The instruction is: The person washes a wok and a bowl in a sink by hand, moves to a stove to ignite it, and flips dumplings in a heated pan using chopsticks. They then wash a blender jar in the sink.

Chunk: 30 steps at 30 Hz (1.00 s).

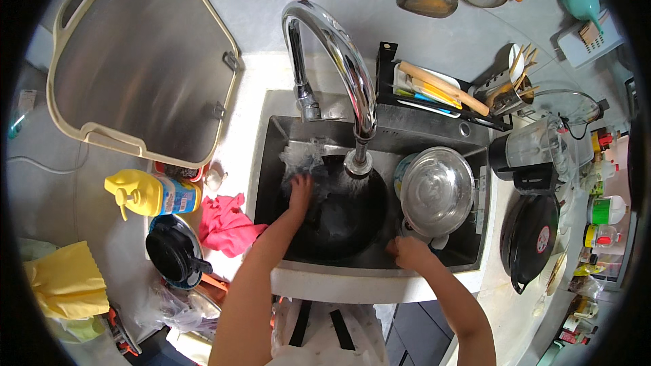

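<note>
A dark round pan (335, 223) sits in the stainless steel sink (374, 266), under the chrome faucet (363, 112). Water runs from the spray head into it. My left hand (301, 189) reaches over the pan's left side, beside a pale, translucent patch that may be splashing water or thin plastic. Its fingertips are blurred, so any hold is unclear. Near the sink's front edge, my right hand (411, 253) has its fingers bent close to the pan's right rim. What they touch is hidden. A clear bowl (437, 190) rests tilted over other dishes, just beyond that hand.
Left of the sink lie a red cloth (229, 223) and a yellow pump bottle (152, 194). A large cutting board (147, 56) leans behind them. A black rack (386, 73) stands behind the sink; a black lidded pan (531, 239) is at the right.
</note>
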{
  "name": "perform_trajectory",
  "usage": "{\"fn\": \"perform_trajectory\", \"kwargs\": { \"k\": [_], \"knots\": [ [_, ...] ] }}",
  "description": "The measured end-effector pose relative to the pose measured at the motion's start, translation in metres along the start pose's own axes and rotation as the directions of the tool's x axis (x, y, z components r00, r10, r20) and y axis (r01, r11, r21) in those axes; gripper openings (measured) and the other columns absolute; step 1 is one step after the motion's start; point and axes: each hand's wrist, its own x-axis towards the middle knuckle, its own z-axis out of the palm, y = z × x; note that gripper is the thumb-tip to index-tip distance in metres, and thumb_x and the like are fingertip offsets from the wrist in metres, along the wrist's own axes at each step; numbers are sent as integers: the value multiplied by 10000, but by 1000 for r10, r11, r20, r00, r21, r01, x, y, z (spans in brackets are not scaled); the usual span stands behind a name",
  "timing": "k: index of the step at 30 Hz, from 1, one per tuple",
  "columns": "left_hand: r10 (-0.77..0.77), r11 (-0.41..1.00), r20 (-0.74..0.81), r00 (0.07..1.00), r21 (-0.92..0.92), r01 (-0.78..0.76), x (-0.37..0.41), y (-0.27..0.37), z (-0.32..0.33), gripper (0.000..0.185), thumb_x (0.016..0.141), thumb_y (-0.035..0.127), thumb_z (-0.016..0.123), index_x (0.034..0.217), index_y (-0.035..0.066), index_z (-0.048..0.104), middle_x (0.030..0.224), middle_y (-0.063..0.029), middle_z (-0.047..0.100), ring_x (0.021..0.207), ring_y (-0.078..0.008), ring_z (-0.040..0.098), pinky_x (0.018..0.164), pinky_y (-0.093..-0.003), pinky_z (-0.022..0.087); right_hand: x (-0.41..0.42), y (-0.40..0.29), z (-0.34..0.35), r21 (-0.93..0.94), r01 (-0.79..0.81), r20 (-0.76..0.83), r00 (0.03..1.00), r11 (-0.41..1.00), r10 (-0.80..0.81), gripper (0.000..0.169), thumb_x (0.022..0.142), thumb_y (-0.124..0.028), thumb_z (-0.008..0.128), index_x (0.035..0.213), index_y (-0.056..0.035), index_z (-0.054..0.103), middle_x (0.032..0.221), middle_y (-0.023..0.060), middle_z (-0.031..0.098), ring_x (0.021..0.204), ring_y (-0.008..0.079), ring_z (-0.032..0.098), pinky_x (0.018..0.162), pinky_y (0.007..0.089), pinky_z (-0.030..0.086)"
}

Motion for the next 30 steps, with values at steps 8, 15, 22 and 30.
{"fn": "perform_trajectory", "kwargs": {
  "k": [8, 15, 22, 30],
  "knots": [
    [634, 227, 44, 772, -965, -131, -69, 39, -115, 392, 755, 56, 490, 1145, 77, 520, 1217, -169, 469, 1085, -362, 470, 845, -442, 420, -1, -6, -11, 8, 20, 19, 1000, 1000, -20, 262, 691, -138, 590, 922, -16, 560, 867, 185, 613, 839, 335, 595, 718, 408, 488],
    [250, 511, 369, 895, -836, 202, -13, 20, -67, 657, 696, 52, 564, 1308, 88, 329, 1311, -192, 331, 1119, -374, 401, 926, -446, 350, -3, 4, 12, 48, -22, -18, 1000, 999, 23, 255, 659, -122, 624, 881, -8, 571, 862, 182, 616, 832, 334, 598, 716, 418, 488],
    [735, 328, 235, 636, -944, -30, -55, 45, -136, 508, 781, 91, 492, 1276, 55, 382, 1210, -220, 455, 1076, -364, 456, 859, -467, 397, -8, -11, -12, 83, 59, 22, 998, 995, -61, 247, 672, -112, 593, 896, -7, 578, 890, 195, 607, 862, 335, 591, 724, 420, 485],
    [96, 627, 125, 988, -778, 38, 28, 41, -49, 484, 785, 67, 448, 1252, 193, 440, 1280, -145, 400, 1049, -360, 444, 843, -459, 410, -14, -21, 17, 121, -22, -22, 999, 992, 25, 229, 667, -126, 583, 888, -67, 588, 861, 182, 604, 856, 327, 593, 728, 414, 480]
  ]
}}
